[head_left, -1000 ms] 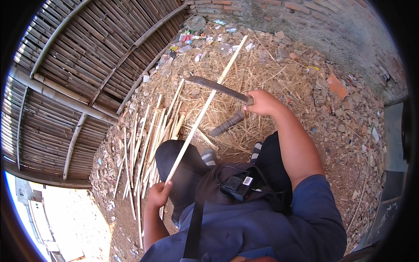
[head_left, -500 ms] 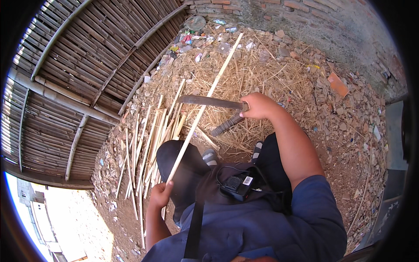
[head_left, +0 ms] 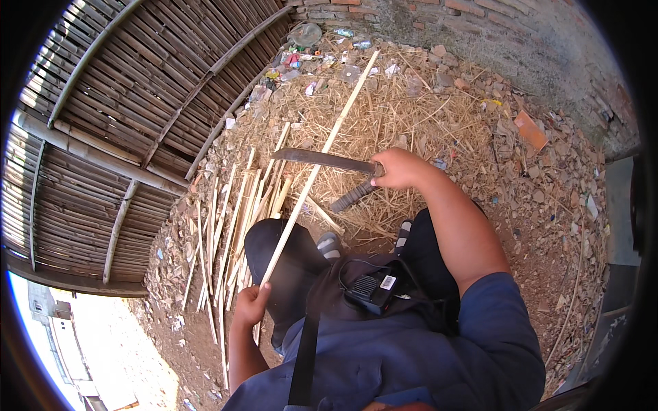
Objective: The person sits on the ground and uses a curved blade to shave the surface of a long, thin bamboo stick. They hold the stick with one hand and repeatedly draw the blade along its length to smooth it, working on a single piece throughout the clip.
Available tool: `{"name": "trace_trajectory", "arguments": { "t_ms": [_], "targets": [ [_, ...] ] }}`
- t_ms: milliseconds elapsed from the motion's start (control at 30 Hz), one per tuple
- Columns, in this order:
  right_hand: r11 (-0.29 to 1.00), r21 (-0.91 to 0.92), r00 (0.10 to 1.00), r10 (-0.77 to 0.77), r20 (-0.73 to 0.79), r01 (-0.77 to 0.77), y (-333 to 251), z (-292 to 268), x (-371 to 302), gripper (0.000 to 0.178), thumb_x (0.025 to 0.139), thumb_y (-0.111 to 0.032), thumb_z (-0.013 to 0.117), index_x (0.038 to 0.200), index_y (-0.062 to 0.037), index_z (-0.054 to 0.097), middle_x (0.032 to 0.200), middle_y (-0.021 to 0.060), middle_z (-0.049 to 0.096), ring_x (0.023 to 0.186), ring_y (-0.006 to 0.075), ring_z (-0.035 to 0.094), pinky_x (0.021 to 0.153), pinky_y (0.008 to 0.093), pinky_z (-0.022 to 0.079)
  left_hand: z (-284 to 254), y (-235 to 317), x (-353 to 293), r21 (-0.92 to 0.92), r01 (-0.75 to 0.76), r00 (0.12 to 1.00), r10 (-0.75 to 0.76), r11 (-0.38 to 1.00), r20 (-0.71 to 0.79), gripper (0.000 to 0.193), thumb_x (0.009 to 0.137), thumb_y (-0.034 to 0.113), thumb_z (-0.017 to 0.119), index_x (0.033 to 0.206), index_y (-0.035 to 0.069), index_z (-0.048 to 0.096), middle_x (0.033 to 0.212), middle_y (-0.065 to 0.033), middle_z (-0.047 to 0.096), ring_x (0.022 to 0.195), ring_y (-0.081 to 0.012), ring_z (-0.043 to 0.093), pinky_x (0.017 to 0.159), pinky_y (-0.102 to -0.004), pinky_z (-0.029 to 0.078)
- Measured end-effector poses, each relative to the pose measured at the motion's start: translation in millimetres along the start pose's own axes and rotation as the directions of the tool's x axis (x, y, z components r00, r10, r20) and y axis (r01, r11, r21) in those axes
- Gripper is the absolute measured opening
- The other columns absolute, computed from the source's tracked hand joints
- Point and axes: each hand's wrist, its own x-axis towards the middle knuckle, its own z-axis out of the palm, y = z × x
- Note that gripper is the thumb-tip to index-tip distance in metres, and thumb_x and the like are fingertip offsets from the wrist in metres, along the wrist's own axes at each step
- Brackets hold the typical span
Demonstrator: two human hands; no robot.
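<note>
Left hand (head_left: pixel 252 305), as I view it remotely: fingers clamped on the near end of a pale strip (head_left: pixel 330 140), which slants away over the straw (head_left: pixel 418 123). Right hand (head_left: pixel 399 168): fingers clamped on the knife (head_left: pixel 343 162) (I see its blade crossing above the strip).

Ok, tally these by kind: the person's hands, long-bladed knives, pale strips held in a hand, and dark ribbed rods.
Hands, left hand and right hand: 2
Long-bladed knife, in the right hand: 1
Held pale strip, in the left hand: 1
Dark ribbed rod: 1
Total: 5
</note>
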Motion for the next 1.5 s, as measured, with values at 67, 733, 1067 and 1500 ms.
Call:
{"name": "trace_trajectory", "arguments": {
  "t_ms": [67, 733, 1067, 1500],
  "targets": [
    [1.0, 0.0, 1.0, -0.024, 0.003, 0.024, -2.5, 1.2, -0.8, 0.032, 0.081, -0.028, 0.078, 0.104, -0.0072, 0.071, 0.09, 0.0145, 0.07, 0.088, 0.0315, 0.069, 0.077, 0.0431, 0.052, 0.2, 0.1, -0.3, -0.005, -0.003, 1.0, 0.003, 1.0, -0.008, 0.057, 0.1, 0.045, 0.062, 0.061, 0.003, 0.057, 0.058, 0.0033, 0.049, 0.058, -0.0071, 0.042, 0.051, -0.0315, 0.035],
    [1.0, -0.011, 1.0, 0.0, 0.001, 0.0, -3.9, -2.2, -3.2, 0.033, 0.08, -0.028, 0.078, 0.104, -0.0067, 0.071, 0.093, 0.0163, 0.071, 0.091, 0.0333, 0.069, 0.08, 0.0443, 0.053, 1.9, -4.7, 0.9, -0.041, 0.001, 1.0, -0.001, 0.999, -0.006, 0.056, 0.1, 0.044, 0.062, 0.061, 0.004, 0.057, 0.058, 0.0051, 0.048, 0.056, -0.0064, 0.041, 0.05, -0.0303, 0.034],
    [1.0, 0.008, 1.0, 0.01, 0.024, -0.01, -6.8, -4.0, -4.0, 0.031, 0.081, -0.028, 0.078, 0.102, -0.0063, 0.071, 0.091, 0.0163, 0.071, 0.089, 0.033, 0.069, 0.079, 0.044, 0.053, 0.5, -2.5, 0.3, -0.026, 0.006, 1.0, -0.006, 1.0, 0.0, 0.056, 0.1, 0.045, 0.063, 0.063, 0.003, 0.06, 0.058, 0.0042, 0.051, 0.058, -0.007, 0.043, 0.052, -0.0301, 0.036],
    [1.0, 0.0, 1.0, -0.01, 0.013, 0.01, -2.2, 1.3, -0.9, 0.032, 0.081, -0.029, 0.078, 0.101, -0.0063, 0.07, 0.089, 0.0164, 0.07, 0.088, 0.0329, 0.069, 0.077, 0.0441, 0.052, -2.5, -10.1, 4.6, -0.055, 0.011, 0.999, -0.008, 0.998, 0.042, 0.054, 0.1, 0.045, 0.062, 0.068, 0.002, 0.063, 0.062, 0.0035, 0.054, 0.061, -0.007, 0.045, 0.055, -0.0291, 0.037]
  ]
}}
